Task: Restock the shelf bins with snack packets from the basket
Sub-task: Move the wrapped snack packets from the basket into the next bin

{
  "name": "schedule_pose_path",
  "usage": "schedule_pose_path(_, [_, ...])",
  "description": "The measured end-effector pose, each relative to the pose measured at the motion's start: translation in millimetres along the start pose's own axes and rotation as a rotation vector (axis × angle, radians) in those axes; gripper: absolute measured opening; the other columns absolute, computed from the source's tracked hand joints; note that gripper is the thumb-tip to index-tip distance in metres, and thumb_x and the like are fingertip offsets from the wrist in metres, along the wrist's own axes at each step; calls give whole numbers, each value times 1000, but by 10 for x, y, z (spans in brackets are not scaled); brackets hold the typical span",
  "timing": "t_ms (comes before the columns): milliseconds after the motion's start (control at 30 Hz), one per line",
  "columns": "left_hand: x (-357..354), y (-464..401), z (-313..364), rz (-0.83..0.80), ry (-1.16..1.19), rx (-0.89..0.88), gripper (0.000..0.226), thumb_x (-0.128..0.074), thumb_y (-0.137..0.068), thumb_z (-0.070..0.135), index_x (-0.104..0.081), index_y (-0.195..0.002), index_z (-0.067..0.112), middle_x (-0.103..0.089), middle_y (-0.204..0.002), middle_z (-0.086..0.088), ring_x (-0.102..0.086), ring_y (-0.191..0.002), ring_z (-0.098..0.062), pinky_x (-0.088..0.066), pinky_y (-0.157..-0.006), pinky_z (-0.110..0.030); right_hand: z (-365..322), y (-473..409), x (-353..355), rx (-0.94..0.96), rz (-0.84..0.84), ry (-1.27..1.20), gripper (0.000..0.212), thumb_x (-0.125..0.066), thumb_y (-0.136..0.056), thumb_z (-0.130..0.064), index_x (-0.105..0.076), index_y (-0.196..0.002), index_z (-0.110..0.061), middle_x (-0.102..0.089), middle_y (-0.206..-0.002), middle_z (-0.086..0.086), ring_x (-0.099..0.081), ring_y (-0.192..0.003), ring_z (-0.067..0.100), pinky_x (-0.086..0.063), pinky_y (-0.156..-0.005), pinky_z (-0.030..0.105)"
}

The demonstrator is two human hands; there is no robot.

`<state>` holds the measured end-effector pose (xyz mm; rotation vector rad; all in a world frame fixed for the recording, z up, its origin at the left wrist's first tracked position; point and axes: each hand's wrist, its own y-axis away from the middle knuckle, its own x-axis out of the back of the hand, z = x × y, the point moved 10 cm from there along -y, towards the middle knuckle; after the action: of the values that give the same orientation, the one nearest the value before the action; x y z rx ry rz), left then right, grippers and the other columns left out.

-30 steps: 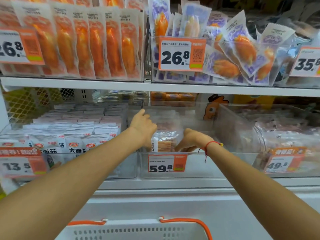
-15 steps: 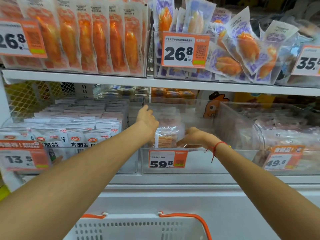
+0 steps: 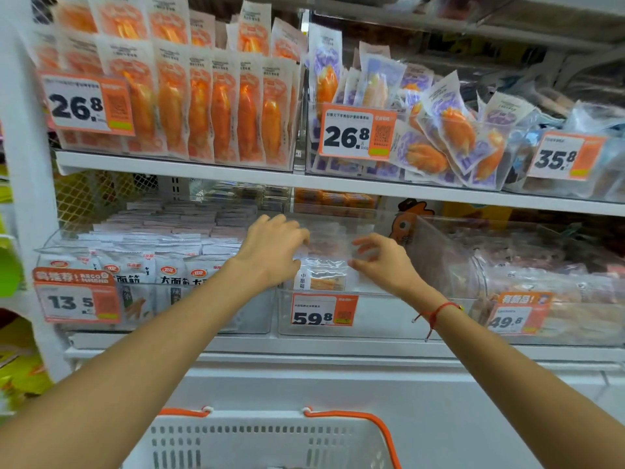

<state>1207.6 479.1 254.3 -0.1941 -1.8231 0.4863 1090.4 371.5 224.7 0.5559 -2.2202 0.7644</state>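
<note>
**Both hands at the clear middle bin on the lower shelf**

A snack packet with a clear window and Chinese characters down its left edge stands upright at the front of the middle bin, just behind the 59.8 price tag. The left hand reaches over the bin's left wall, fingers bent downward onto the packets behind the front one; whether they actually grip anything cannot be told. The right hand hovers at the packet's right side, thumb and fingers loosely curled with a gap between them, holding nothing that can be seen. A red string bracelet circles the right wrist.

To the right of the packet the bin shows bare clear floor and wall. The upper shelf edge runs close above the hands.

The left bin is packed with white packets behind a 13.5 tag; the right bin carries a 49.8 tag. Above, tags read 26.8, 26.8 and 35.8. The white basket with orange handles sits below.
</note>
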Motion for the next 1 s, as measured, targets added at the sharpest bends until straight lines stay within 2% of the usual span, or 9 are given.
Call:
schedule_pose_path(67, [153, 180, -62, 88, 167, 54, 33, -55, -88, 29, -57, -120, 29, -62, -113, 9, -55, -106, -16, -41, -84, -30, -197, 136, 11, 92, 4, -68, 25, -70, -84, -23, -66, -109, -19, -67, -101, 0, -64, -87, 15, -56, -80, 36])
schedule_pose_path(133, [186, 394, -174, 111, 348, 150, 24, -56, -88, 31, -61, -111, 32, -65, -100, 16, -61, -95, -11, -45, -75, -27, -363, 293, -95, 146, -84, -109, 16, -68, -86, -21, -69, -102, -19, -68, -93, -3, -66, -81, 12, -57, -75, 31])
schedule_pose_path(233, [28, 754, -302, 57, 524, 294, 12, -58, -87, 35, -63, -98, 36, -60, -78, 22, -61, -84, -8, -46, -72, -26, -460, 550, -461, 149, -315, -151, 12, -63, -89, -11, -70, -100, -11, -66, -78, -5, -64, -64, 4, -53, -63, 18])
schedule_pose_path(333, [-301, 1175, -329, -11, 639, 401, 10, -59, -86, 35, -65, -94, 37, -61, -78, 23, -61, -84, -5, -47, -73, -25, -389, 807, -920, 121, -477, -154, 16, -60, -88, -1, -68, -102, -4, -64, -73, -3, -59, -53, -4, -46, -57, 9])
schedule_pose_path(567, [-1486, 2275, -199, -248, 804, 607, 11, -57, -89, 33, -63, -96, 39, -64, -91, 20, -60, -80, -6, -47, -74, -24, 101, 1529, -2050, -30, -728, -156, 17, -59, -89, -3, -67, -104, -8, -69, -88, 13, -61, -59, 1, -47, -59, 10])
schedule_pose_path(733, [-2459, 3030, 44, -566, 789, 630, 24, -48, -95, 26, -63, -113, 29, -62, -116, 11, -60, -104, -15, -46, -83, -27, 539, 2178, -2768, -174, -855, -148, 21, -55, -90, 0, -67, -106, -2, -68, -88, 14, -61, -62, 2, -52, -68, 15])
schedule_pose_path(867, [-3060, 3672, 237, -822, 737, 613, 27, -45, -95, 20, -59, -117, 27, -59, -124, 3, -58, -108, -20, -42, -79, -24, 907, 2765, -3315, -283, -948, -88, 23, -54, -89, -1, -67, -107, -3, -67, -95, 15, -64, -84, 22, -55, -76, 23])
schedule_pose_path(933, [-3320, 4016, 335, -962, 676, 598, 33, -42, -95, 13, -58, -122, 24, -52, -135, -1, -55, -115, -22, -42, -81, -27, 1031, 3076, -3563, -292, -1004, -8, 23, -60, -88, -11, -66, -110, -10, -65, -105, 8, -63, -99, 24, -52, -89, 33])
schedule_pose_path(1000, [-3492, 4344, 463, -1095, 671, 593, 43, -41, -93, 6, -53, -130, 27, -51, -138, -1, -57, -112, -22, -44, -79, -26, 1041, 3395, -3807, -265, -1100, 37, 37, -67, -85, -23, -60, -120, -15, -59, -119, 4, -57, -110, 22, -47, -96, 33])
